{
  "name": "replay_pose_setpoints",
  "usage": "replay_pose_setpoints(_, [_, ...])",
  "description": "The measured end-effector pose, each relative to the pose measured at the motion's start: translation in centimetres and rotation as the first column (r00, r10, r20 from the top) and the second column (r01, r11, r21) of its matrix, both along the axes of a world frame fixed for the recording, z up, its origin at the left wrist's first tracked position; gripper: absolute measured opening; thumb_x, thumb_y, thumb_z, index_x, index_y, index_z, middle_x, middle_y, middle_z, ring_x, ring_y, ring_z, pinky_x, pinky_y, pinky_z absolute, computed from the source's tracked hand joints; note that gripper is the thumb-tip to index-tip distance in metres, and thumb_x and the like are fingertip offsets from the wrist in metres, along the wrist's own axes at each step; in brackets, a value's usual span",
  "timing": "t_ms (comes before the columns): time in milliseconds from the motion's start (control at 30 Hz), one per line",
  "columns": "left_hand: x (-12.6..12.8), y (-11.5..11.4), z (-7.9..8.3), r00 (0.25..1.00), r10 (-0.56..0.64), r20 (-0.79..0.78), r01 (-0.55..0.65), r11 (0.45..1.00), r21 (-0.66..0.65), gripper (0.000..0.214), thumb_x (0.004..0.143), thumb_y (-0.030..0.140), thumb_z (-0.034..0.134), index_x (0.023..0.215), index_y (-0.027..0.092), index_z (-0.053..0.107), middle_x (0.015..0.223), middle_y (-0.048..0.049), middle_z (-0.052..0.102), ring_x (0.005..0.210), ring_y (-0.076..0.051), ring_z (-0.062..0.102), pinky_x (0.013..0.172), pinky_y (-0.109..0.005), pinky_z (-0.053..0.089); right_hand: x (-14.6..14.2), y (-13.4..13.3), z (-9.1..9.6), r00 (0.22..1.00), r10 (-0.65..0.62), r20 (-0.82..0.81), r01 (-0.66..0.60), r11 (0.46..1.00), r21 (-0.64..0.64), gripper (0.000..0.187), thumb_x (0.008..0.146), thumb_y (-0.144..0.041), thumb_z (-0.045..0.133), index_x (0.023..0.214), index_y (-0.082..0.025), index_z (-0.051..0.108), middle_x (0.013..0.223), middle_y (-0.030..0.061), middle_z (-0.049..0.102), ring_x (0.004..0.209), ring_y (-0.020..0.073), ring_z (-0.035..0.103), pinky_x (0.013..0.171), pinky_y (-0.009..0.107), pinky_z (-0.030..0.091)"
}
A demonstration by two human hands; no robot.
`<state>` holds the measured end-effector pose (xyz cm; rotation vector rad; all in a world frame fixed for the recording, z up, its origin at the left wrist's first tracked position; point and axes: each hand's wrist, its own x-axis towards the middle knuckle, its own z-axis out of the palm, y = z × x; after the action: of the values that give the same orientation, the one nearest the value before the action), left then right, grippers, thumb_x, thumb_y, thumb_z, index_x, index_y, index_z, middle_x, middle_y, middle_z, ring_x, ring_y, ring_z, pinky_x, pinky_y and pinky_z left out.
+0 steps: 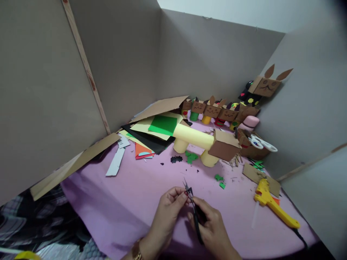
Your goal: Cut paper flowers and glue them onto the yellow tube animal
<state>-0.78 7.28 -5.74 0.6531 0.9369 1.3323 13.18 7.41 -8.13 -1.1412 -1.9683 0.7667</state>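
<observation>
Head view: right hand fingers grip scissors; left hand fingers pinch black scrap.

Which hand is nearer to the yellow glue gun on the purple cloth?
The right hand. It holds the scissors just left of the glue gun in the picture; the left hand is farther away, beyond the right hand.

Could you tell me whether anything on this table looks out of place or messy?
Yes. Green paper scraps and black bits lie scattered over the purple cloth, and the paper stack is fanned out askew. The right hand holds black scissors; the left hand pinches a small piece at the blades.
</observation>
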Motion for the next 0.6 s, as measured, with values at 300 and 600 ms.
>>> replay_pose_setpoints(300, [0.1, -0.1, 0.7, 0.972, 0.043, -0.232, -0.012, 0.991, 0.135, 0.017, 0.073, 0.030, 0.063, 0.064, 0.017, 0.055, 0.061, 0.0027, 0.051, 0.060, -0.011, 0.045, 0.058, -0.021, 0.036, 0.0, -0.1, 0.4, 1.000, -0.002, 0.029, 0.001, 1.000, 0.007, 0.032, 0.074, -0.020, 0.056, 0.106, -0.017, 0.059, 0.075, 0.0024, 0.060, 0.069, 0.0175, 0.060, 0.066, 0.025, 0.050])
replay_pose_setpoints(600, [-1.4, 0.2, 1.7, 0.929, -0.065, -0.366, 0.122, 0.983, 0.136, 0.016, 0.074, 0.028, 0.060, 0.063, 0.017, 0.056, 0.060, 0.0021, 0.052, 0.061, -0.013, 0.046, 0.061, -0.023, 0.036, 0.2, -0.2, 0.6, 0.999, -0.006, 0.050, 0.004, 0.999, 0.043, 0.029, 0.073, -0.018, 0.055, 0.102, -0.019, 0.062, 0.075, 0.0021, 0.063, 0.059, 0.0144, 0.056, 0.056, 0.023, 0.046])
